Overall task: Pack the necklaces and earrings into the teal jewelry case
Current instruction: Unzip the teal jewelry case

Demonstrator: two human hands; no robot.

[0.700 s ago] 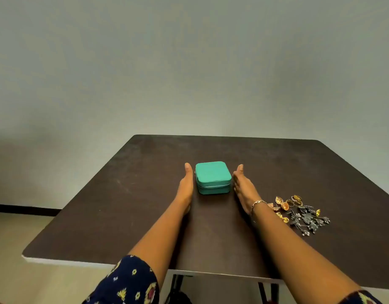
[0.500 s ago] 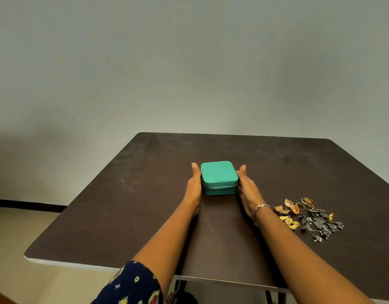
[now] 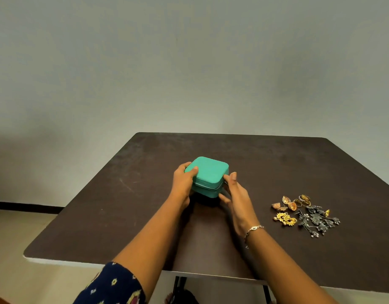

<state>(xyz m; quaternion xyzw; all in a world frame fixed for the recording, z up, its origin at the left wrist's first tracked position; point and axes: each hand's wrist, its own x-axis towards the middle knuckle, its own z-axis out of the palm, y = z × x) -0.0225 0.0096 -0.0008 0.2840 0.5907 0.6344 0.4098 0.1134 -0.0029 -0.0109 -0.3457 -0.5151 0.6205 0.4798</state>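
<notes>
Dim, soft light comes from above. The wall (image 3: 189, 62) darkens toward the top and left corners. The worktop (image 3: 276, 163) shows a faint sheen at its far left; blurred shadows pool under the forearms (image 3: 158, 227) and the teal jewelry case (image 3: 208, 174). Wide-angle distortion splays the worktop's edges; fine detail is soft.

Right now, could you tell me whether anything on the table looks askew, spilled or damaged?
Nothing looks damaged. The teal case, closed, is turned askew to the table edge, with the left hand and right hand gripping it. The jewelry lies in a loose tangled heap to its right.
</notes>
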